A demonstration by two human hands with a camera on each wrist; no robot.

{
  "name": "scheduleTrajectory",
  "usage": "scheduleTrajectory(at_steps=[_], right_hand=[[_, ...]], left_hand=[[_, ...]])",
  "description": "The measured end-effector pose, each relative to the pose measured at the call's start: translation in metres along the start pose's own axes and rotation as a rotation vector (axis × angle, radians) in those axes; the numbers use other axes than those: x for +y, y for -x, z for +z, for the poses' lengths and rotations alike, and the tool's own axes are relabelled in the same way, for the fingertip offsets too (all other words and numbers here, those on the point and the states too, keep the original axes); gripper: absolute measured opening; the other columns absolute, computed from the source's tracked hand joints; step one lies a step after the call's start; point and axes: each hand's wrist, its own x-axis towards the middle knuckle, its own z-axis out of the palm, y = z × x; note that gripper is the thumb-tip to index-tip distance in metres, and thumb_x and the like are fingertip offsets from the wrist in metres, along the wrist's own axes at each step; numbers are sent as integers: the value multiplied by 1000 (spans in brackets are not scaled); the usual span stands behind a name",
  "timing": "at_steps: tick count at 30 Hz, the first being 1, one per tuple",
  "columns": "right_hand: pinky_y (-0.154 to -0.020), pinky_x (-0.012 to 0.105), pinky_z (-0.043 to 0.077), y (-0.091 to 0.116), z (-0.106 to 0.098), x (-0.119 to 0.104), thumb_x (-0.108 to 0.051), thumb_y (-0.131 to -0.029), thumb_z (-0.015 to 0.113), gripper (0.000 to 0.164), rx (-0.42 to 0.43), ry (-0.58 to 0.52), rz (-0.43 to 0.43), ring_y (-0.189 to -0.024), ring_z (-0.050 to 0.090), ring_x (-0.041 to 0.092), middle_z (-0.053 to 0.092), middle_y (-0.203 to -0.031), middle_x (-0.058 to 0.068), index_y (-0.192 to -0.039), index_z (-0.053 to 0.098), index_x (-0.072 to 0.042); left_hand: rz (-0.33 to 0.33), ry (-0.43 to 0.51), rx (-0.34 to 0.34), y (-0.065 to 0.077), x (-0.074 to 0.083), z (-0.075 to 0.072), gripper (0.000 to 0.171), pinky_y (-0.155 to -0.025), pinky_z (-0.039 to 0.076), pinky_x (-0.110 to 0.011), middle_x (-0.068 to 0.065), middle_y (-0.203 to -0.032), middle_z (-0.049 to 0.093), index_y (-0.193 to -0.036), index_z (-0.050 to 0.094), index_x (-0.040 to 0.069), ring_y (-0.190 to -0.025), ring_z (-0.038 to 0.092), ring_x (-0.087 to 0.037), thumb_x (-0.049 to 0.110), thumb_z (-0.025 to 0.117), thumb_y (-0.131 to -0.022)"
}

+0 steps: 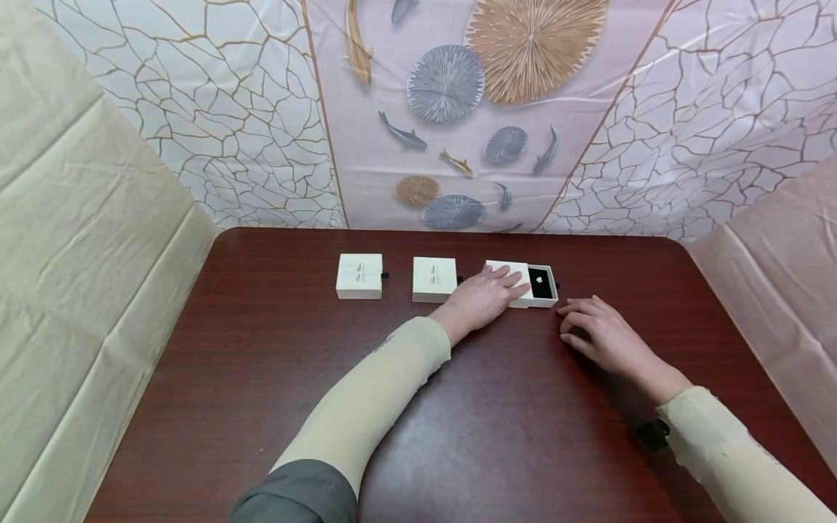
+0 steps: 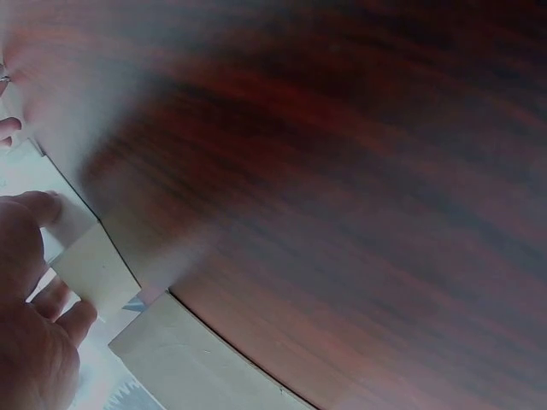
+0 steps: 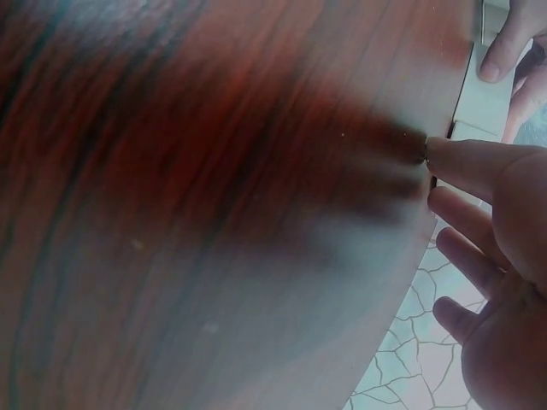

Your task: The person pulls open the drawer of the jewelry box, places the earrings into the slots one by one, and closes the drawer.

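The rightmost of three small white jewelry boxes (image 1: 516, 274) has its drawer (image 1: 554, 293) slid partly out to the right. A black insert (image 1: 541, 283) with a small shiny piece (image 1: 539, 280) shows inside it. My left hand (image 1: 482, 296) lies over the box's sleeve and holds it; in the left wrist view the thumb (image 2: 38, 207) is against the front face and fingertips are at the left end. Just right of and nearer than the drawer, my right hand (image 1: 604, 335) hovers with loosely bent fingers and nothing in them.
Two more white boxes, one at the left (image 1: 359, 277) and one in the middle (image 1: 433, 279), stand shut in the same row, each with a dark tab on its right side. Everything sits on a dark red wooden table (image 1: 458, 421). A patterned cloth (image 1: 261, 109) hangs behind its far edge.
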Motion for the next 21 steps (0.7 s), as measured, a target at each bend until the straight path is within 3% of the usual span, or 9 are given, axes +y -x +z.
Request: scheduleTrajectory(at_steps=[21], right_hand=[[-109,75,40,3,-5,2,3,-78,89,26,17,12,5,-120,63,48,73,-117,20,-91,75,-13]], left_hand=[[6,-4,11,1,0,0,51,-126,37,-44,2,-169,43,-164,46,32,-157,39,-20,19,48,-115]])
